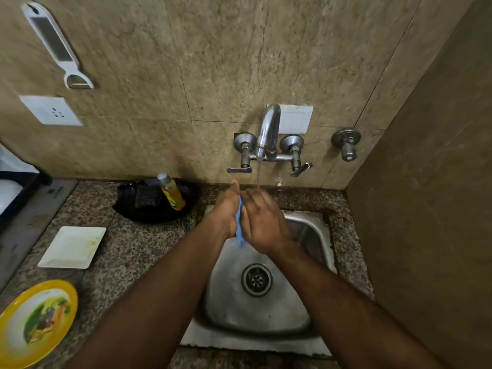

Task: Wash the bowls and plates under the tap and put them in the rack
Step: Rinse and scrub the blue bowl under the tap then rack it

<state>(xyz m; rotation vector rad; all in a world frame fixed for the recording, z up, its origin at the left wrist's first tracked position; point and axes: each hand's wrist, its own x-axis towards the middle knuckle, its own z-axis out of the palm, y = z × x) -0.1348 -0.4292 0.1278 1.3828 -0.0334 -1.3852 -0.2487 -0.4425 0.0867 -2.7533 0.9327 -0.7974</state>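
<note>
Both my hands are over the steel sink point(306, 235), just below the running tap point(268, 129). Between them stands a thin blue dish point(240, 231), seen edge-on and mostly hidden by my palms. My left hand point(225, 209) holds it from the left, thumb pointing up. My right hand point(266, 222) presses its fingers flat against the dish's right face. The water stream falls just behind my right fingers. A dirty white square plate point(72, 247) and a yellow-rimmed round plate point(37, 320) lie on the granite counter to the left.
A black tray point(127, 209) behind the white plate holds a yellow soap bottle point(171, 193) and a dark scrubber. A brown wall closes the right side. A socket and a white peeler hang on the back wall at left. No rack shows.
</note>
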